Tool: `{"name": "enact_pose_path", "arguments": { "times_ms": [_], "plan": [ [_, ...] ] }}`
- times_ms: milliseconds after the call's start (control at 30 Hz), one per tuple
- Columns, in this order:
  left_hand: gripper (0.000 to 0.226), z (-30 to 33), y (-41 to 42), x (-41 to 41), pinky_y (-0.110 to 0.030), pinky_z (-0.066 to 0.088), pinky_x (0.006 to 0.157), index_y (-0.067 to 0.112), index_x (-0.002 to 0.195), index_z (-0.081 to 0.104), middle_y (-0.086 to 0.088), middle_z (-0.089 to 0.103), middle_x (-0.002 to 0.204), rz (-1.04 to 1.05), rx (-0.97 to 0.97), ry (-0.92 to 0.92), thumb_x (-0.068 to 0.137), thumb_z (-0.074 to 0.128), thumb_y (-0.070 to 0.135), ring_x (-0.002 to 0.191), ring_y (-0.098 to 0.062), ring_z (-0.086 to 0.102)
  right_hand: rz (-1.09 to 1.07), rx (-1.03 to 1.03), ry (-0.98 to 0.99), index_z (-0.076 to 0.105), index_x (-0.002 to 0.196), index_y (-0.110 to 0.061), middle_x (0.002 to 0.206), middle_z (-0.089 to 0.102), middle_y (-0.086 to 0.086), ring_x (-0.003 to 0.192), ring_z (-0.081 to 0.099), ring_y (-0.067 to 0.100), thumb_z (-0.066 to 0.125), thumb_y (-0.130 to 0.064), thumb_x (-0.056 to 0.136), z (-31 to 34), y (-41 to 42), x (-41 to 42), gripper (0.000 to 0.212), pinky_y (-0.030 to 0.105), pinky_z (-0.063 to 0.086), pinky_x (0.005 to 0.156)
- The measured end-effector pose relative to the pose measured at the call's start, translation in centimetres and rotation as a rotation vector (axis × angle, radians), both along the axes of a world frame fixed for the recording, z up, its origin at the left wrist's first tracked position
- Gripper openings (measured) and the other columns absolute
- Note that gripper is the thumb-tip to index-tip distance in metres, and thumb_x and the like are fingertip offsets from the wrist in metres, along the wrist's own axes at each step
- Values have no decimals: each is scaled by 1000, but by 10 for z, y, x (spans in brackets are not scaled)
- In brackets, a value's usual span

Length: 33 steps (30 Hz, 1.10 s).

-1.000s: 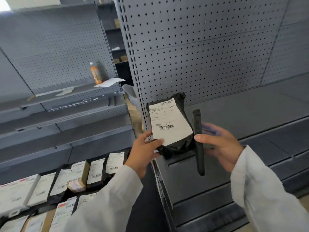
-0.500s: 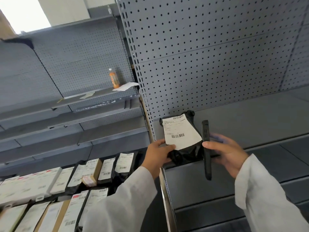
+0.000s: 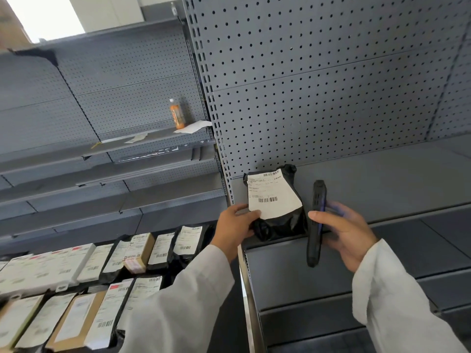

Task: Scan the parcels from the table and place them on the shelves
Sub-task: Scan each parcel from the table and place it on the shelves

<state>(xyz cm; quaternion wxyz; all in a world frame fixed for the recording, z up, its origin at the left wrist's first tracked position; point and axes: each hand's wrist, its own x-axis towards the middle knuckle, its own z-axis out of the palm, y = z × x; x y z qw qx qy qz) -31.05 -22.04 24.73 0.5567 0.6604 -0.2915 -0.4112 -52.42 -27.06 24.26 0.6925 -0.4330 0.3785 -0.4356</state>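
Grey pegboard shelf [image 3: 382, 179]; left hand [image 3: 233, 231] pinches black parcel [image 3: 277, 220] standing on it; right hand [image 3: 344, 233] just beside, fingers curled round black scanner [image 3: 316, 222]; more parcels [image 3: 102, 263] below left grip

Change since the earlier frames: I see the black parcel [image 3: 276, 203], formerly held up in the air, now set against the pegboard at the shelf [image 3: 382, 179] back corner. The left hand [image 3: 235, 229] follows it forward; the right hand [image 3: 342, 231] brings the scanner [image 3: 316, 222] alongside.
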Motion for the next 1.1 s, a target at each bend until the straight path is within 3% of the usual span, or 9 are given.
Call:
{"name": "enact_pose_path", "arguments": {
  "times_ms": [100,233,333,433,533,633,867,967,1100],
  "plan": [
    [42,2,16,3,-32,59,80,22,125,59,-1,68,112,91,-49,-81,87,73,28,99,-18,67,-32,-42,-5,67,117,-16,86,73,-2,70,72,9,73,-6,84,1,8,-11,35,29,53,61],
    [28,8,63,4,-30,60,80,20,121,61,-2,69,113,111,-191,8,93,65,14,100,-16,69,29,-135,-22,68,113,-20,88,76,-4,80,72,11,74,-8,77,12,27,-14,39,31,53,69],
    [29,-3,104,12,-31,59,78,17,116,67,-3,71,112,173,-214,50,91,64,1,101,-19,71,117,-198,7,67,124,-23,112,76,1,103,71,19,88,-32,60,18,43,-10,68,39,54,83],
    [32,-22,145,26,-34,59,78,16,113,70,-4,72,113,227,-165,57,88,65,-3,103,-22,71,228,-287,33,66,125,-33,119,73,-2,108,70,18,94,-57,40,21,59,3,94,42,55,88],
    [27,-43,178,41,-39,57,80,14,110,69,-8,72,112,334,-102,90,90,61,-3,102,-27,70,362,-316,-16,71,112,-45,114,74,-4,106,71,19,95,-53,37,19,77,29,79,40,58,86],
    [26,-65,205,55,-41,57,85,13,110,68,-10,71,112,411,-5,108,91,60,-2,103,-30,69,458,-253,7,70,109,-51,116,73,-6,111,68,20,95,-58,32,2,92,61,81,46,56,94],
    [24,-102,255,102,-29,55,73,17,108,71,-7,73,108,471,193,27,88,66,5,98,-24,70,521,-11,111,67,116,-38,118,73,-6,115,66,24,89,-47,43,-58,116,127,77,56,50,102],
    [22,-122,268,123,-27,52,70,20,104,71,-4,73,104,482,281,-41,89,66,5,91,-18,67,527,107,136,68,118,-31,113,74,-1,109,69,27,90,-42,46,-83,122,151,76,53,55,96],
    [28,-151,271,154,-24,50,71,20,108,68,1,72,102,385,437,-168,86,66,3,95,-15,67,481,237,181,70,117,-21,106,75,9,91,75,28,86,-19,71,-109,127,177,48,43,60,74]
  ]
}}
